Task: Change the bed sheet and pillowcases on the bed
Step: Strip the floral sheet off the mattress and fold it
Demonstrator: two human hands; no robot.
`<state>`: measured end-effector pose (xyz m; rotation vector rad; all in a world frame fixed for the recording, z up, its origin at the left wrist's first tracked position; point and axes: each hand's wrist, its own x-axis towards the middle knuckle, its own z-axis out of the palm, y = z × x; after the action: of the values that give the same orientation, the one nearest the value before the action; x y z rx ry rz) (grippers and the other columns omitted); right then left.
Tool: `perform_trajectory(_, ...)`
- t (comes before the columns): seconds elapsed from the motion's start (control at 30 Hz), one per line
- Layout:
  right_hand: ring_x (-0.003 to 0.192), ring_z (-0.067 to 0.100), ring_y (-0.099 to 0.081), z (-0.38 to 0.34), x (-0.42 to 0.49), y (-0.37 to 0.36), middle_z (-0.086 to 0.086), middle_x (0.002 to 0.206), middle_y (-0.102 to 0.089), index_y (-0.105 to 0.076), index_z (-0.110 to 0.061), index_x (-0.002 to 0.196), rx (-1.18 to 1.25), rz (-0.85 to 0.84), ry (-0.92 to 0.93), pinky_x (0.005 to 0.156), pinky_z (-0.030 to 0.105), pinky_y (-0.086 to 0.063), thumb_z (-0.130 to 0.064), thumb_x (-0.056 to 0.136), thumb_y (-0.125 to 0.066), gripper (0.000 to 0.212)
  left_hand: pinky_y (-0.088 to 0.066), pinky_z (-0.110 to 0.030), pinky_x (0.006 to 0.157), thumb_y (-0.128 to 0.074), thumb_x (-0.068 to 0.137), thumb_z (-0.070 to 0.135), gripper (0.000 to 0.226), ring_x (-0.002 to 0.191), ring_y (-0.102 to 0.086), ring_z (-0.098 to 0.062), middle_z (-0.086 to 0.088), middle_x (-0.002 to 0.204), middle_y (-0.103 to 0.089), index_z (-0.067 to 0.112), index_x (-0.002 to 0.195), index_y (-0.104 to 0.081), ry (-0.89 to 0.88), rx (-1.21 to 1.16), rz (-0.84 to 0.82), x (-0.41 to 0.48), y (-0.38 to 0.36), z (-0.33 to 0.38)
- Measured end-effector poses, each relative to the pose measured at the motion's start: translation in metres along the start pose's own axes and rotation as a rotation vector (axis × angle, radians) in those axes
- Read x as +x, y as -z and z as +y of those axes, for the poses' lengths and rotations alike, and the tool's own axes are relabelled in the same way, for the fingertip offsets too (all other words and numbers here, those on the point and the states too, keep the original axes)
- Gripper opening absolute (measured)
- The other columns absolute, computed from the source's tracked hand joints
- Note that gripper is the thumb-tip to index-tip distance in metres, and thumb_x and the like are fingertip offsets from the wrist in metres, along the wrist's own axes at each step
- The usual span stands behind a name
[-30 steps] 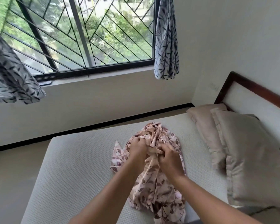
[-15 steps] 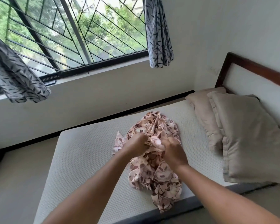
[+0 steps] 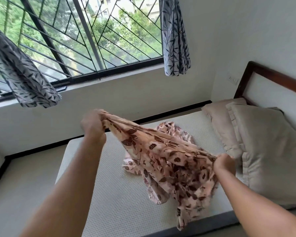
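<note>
Left hand (image 3: pixel 93 124) grips bunched edge of floral sheet (image 3: pixel 169 161), raised. Right hand (image 3: pixel 224 165) grips opposite end, lower. Sheet stretched between hands, remainder heaped on bare mattress (image 3: pixel 109 194). Judged light, limp, tangle-prone; take hold at corners or hem.

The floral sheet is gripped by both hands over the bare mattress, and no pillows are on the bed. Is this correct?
One part is wrong: the head view shows two beige pillows at the headboard end. The left hand and right hand do grip the floral sheet over the bare mattress.
</note>
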<state>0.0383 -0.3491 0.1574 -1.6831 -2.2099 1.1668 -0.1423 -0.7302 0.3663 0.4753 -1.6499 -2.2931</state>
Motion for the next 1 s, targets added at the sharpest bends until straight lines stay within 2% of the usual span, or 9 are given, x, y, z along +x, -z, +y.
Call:
perform_trajectory(0.17,0.120,0.046,-0.060,-0.029,0.020,0.005,0.031,0.133,-0.059,-0.060,0.012,0.129,0.192,0.124,-0.273,0.103,0.047,-0.050,-0.010,0.101,-0.039,0.041,-0.046,-0.023,0.059,-0.047,0.091,-0.005,0.031,0.062,-0.057,-0.010,0.002,0.077,-0.058,0.021,0.075,-0.047,0.029,-0.159,0.353,0.086,0.052,0.011)
perform_trajectory(0.27,0.111,0.037,-0.067,-0.062,0.022,-0.004,0.022,0.127,-0.067,-0.066,0.003,0.126,0.419,0.067,-0.284,0.086,0.037,-0.056,-0.022,0.101,-0.051,0.039,-0.044,-0.021,0.054,-0.046,0.089,-0.008,0.033,0.059,-0.056,-0.007,0.005,0.076,-0.054,0.022,0.075,-0.043,0.023,-0.135,0.421,0.123,0.079,0.008)
perform_trajectory(0.4,0.078,0.028,-0.070,-0.126,0.008,-0.049,0.012,0.097,-0.077,-0.074,-0.013,0.107,0.473,-0.274,-0.060,0.061,0.036,-0.053,-0.031,0.075,-0.067,0.038,-0.040,-0.019,0.041,-0.046,0.091,-0.010,0.034,0.045,-0.053,-0.006,-0.001,0.065,-0.057,0.020,0.078,-0.049,0.126,-0.075,0.108,0.135,0.067,-0.022)
perform_trajectory(0.47,0.078,0.026,-0.066,-0.176,-0.047,-0.058,0.010,0.094,-0.075,-0.074,-0.011,0.102,0.451,-0.458,0.060,0.066,0.034,-0.051,-0.024,0.090,-0.057,0.024,-0.042,-0.017,0.041,-0.044,0.093,-0.010,0.031,0.041,-0.054,-0.005,0.000,0.057,-0.062,0.015,0.085,-0.059,0.210,0.026,-0.084,0.126,0.051,-0.041)
perform_trajectory(0.6,0.090,0.022,-0.064,-0.238,-0.114,-0.077,0.007,0.095,-0.068,-0.065,-0.009,0.098,0.319,-0.746,0.256,0.076,0.026,-0.055,-0.009,0.100,-0.050,0.015,-0.052,-0.023,0.051,-0.048,0.092,-0.007,0.024,0.064,-0.065,-0.017,-0.018,0.090,-0.067,0.005,0.100,-0.068,0.352,0.310,-0.432,0.107,0.034,-0.084)
perform_trajectory(0.7,0.104,0.030,-0.067,-0.255,-0.135,-0.092,0.012,0.104,-0.072,-0.070,-0.014,0.096,0.236,-0.797,0.319,0.095,0.047,-0.055,-0.019,0.094,-0.057,0.014,-0.057,-0.025,0.068,-0.063,0.086,-0.008,0.026,0.079,-0.071,-0.022,-0.027,0.107,-0.069,-0.001,0.111,-0.065,0.444,0.484,-0.765,0.081,0.030,-0.111)
perform_trajectory(0.8,0.103,0.038,-0.072,-0.260,-0.146,-0.104,0.017,0.105,-0.076,-0.075,-0.007,0.102,0.238,-0.893,0.304,0.095,0.056,-0.056,-0.020,0.086,-0.067,0.022,-0.057,-0.022,0.077,-0.082,0.076,-0.002,0.047,0.091,-0.074,-0.015,-0.009,0.106,-0.074,0.019,0.114,-0.062,0.475,0.577,-1.049,0.054,0.019,-0.128)
perform_trajectory(0.9,0.104,0.037,-0.072,-0.261,-0.150,-0.102,0.023,0.112,-0.073,-0.070,-0.004,0.115,0.280,-0.901,0.316,0.095,0.055,-0.057,-0.016,0.087,-0.073,0.030,-0.059,-0.021,0.075,-0.079,0.084,0.010,0.036,0.086,-0.071,-0.006,0.006,0.096,-0.073,0.037,0.099,-0.062,0.343,0.754,-1.070,0.041,0.007,-0.149)
perform_trajectory(1.0,0.101,0.031,-0.072,-0.260,-0.133,-0.096,0.016,0.106,-0.075,-0.072,-0.014,0.113,0.286,-0.790,0.365,0.095,0.051,-0.058,-0.004,0.082,-0.079,0.033,-0.050,-0.023,0.052,-0.067,0.096,0.019,0.009,0.054,-0.056,-0.004,0.000,0.078,-0.069,0.015,0.089,-0.071,0.242,0.748,-0.910,0.047,0.001,-0.160)
